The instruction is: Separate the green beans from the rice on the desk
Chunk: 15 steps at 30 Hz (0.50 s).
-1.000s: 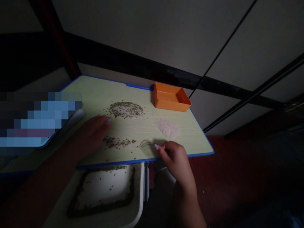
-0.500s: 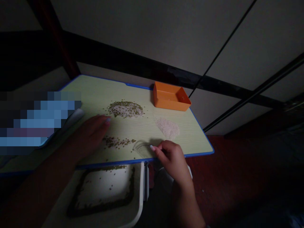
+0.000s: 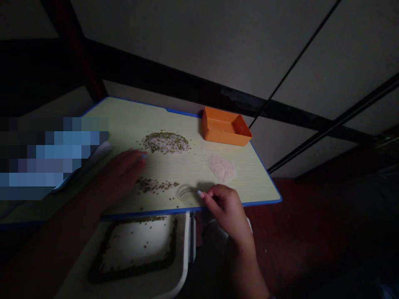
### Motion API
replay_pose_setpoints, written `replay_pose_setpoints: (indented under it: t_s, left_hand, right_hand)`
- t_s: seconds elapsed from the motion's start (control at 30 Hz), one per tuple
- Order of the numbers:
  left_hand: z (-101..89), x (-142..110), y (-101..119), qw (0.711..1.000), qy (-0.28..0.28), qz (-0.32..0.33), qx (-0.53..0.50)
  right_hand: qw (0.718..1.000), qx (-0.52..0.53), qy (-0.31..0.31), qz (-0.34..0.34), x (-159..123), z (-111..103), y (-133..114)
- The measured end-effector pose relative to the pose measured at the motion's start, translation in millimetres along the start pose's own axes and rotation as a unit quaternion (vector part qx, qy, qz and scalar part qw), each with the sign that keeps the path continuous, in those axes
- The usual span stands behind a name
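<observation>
My right hand [image 3: 222, 203] pinches a clear plastic protractor [image 3: 186, 194], its curved edge toward a thin strip of green beans and rice [image 3: 156, 185] near the table's front edge. My left hand [image 3: 126, 168] holds nothing that I can see; its fingers stretch out over the table, between that strip and a larger mixed pile of green beans and rice [image 3: 167, 142]. Part of the strip's left end lies behind this hand. Beyond my right hand, a heap of white rice [image 3: 221, 167] lies by itself.
An orange open box [image 3: 226, 135] stands at the back right of the blue-edged table [image 3: 258, 189]. Below the front edge, a white tub [image 3: 182, 265] has green beans along its inner edges. A lit, pixelated screen [image 3: 67, 153] is at the left. Pale panels rise behind.
Both hands keep almost the same pose, the protractor still in my right hand. The whole view has shifted very slightly.
</observation>
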<state>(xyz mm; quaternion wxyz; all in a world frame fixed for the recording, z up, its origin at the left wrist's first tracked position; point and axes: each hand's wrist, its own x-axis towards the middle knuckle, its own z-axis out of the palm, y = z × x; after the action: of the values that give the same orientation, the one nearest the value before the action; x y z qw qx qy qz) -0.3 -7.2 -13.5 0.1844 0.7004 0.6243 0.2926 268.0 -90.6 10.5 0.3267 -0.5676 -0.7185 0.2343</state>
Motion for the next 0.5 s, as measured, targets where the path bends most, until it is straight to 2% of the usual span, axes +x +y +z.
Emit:
replay_pose_setpoints:
  t_s: [0.17, 0.37, 0.5]
  left_hand:
    - [-1.2, 0, 2, 1.0, 0.004, -0.007, 0.001]
    - [0.5, 2, -1, 1.0, 0.004, 0.017, -0.003]
    - [0.8, 2, -1, 1.0, 0.003, 0.003, -0.006]
  right_hand:
    - [1.0, -0.016, 0.008, -0.008, 2, 5, -2]
    - [0.999, -0.039, 0.025, -0.008, 6, 14, -4]
    - [0.998, -0.049, 0.037, 0.002, 8, 16, -4]
